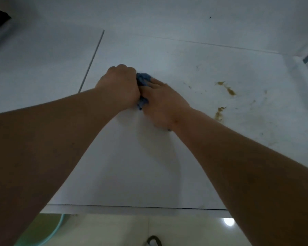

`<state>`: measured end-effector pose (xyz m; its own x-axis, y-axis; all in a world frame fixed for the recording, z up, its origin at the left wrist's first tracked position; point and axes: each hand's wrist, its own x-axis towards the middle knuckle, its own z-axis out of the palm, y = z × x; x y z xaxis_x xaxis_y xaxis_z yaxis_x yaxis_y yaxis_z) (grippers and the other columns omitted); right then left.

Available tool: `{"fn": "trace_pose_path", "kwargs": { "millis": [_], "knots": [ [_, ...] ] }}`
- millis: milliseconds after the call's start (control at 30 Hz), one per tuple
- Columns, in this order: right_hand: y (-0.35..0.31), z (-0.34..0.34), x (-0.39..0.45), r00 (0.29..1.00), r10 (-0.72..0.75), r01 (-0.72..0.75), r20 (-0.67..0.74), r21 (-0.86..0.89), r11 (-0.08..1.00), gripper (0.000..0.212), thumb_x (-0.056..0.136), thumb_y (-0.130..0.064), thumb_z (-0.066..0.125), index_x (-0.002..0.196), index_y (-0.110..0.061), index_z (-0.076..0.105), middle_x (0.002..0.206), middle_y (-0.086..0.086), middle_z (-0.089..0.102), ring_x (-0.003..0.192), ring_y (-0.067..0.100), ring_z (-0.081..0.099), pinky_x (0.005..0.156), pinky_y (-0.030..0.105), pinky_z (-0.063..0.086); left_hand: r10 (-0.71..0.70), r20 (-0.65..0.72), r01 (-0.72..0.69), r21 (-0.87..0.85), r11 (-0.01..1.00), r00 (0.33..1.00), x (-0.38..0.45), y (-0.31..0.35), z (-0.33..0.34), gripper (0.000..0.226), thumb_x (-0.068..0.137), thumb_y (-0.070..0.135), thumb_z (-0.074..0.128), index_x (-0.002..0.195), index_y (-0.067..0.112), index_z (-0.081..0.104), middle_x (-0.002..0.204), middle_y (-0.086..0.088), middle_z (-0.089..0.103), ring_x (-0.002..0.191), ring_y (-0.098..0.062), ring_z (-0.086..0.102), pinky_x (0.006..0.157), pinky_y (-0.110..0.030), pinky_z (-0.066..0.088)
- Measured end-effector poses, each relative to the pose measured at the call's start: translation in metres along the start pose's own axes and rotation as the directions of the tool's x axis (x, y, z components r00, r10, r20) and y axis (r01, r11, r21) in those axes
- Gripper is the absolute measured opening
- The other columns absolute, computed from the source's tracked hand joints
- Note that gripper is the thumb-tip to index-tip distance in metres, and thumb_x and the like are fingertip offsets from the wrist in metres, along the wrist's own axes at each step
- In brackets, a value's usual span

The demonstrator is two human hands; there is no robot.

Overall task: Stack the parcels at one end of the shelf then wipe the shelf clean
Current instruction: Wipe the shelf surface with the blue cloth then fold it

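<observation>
Shelf (132, 166), a flat white board with a smooth, hard-looking face, fills the head view, and we have only this one view to go by. We see no parcels on it; a dark brown shape at its far left corner could be one, but it is too cut off to tell.

Near the middle of the shelf, both our hands meet on a small crumpled blue cloth (143, 80). Our left hand (120, 86) is balled into a fist round the cloth's left side, fingers curled over it. Our right hand (164, 102) lies flatter on the cloth's right side, pressing it down onto the shelf; whether its fingertips curl under the fabric we cannot tell, since the cloth is mostly hidden between the hands.

To the right of the cloth, well apart from it, yellowish-brown smears (227, 89) and smaller specks mark the shelf.

We judge the wiping step to be in hand. The cloth looks soft and light, bunching easily, so it should be held gathered in the palm and pressed flat under the fingers. The shelf looks stiff and slick, so the cloth should glide, though the dried-looking smears may need firmer pressure.
</observation>
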<state>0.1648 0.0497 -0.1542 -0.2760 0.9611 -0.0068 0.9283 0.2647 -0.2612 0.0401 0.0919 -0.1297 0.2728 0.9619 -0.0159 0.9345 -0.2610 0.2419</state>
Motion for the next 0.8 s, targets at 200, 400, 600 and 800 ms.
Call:
{"fn": "trace_pose_path", "kwargs": {
  "millis": [200,400,600,800],
  "knots": [
    [0.074,-0.024,0.008,0.955,0.285,-0.283,-0.087,0.035,0.958,0.038,0.099,-0.030,0.031,0.128,-0.024,0.054,0.152,-0.006,0.040,0.144,0.018,0.029,0.116,0.047,0.027,0.061,-0.028,-0.059,0.046,0.997,0.998,0.022,0.010,0.004,0.042,0.091,0.008,0.042,0.133,0.005,0.049,0.135,-0.018,0.047,0.124,-0.034,0.046,0.102,-0.039,0.038],
    [0.024,-0.006,0.037,0.985,0.171,-0.171,-0.017,-0.045,0.984,0.068,0.082,-0.040,0.027,0.145,-0.025,0.044,0.156,0.003,0.037,0.147,0.025,0.023,0.119,0.046,0.020,0.044,-0.005,-0.044,0.099,0.994,0.999,0.044,0.019,0.001,0.021,0.087,0.011,0.052,0.104,0.003,0.061,0.092,-0.013,0.055,0.088,-0.030,0.055,0.076,-0.037,0.046],
    [0.076,-0.036,0.036,0.984,0.166,-0.167,-0.058,-0.020,0.986,0.041,0.100,-0.032,0.034,0.136,-0.026,0.053,0.149,-0.002,0.045,0.132,0.025,0.046,0.106,0.036,0.037,0.045,-0.032,-0.041,0.117,0.992,0.998,0.060,0.027,0.002,0.036,0.088,0.010,0.048,0.122,0.004,0.057,0.121,-0.019,0.053,0.114,-0.034,0.050,0.095,-0.040,0.044],
    [0.064,-0.024,0.069,0.943,0.309,-0.321,-0.121,-0.095,0.942,0.049,0.095,-0.034,0.040,0.143,-0.025,0.045,0.148,0.001,0.046,0.138,0.026,0.036,0.108,0.045,0.033,0.111,0.040,-0.117,0.228,0.967,0.993,0.078,0.040,0.001,0.008,0.086,0.004,0.050,0.083,0.005,0.057,0.100,-0.019,0.060,0.088,-0.031,0.056,0.072,-0.035,0.042]
  ]
}}
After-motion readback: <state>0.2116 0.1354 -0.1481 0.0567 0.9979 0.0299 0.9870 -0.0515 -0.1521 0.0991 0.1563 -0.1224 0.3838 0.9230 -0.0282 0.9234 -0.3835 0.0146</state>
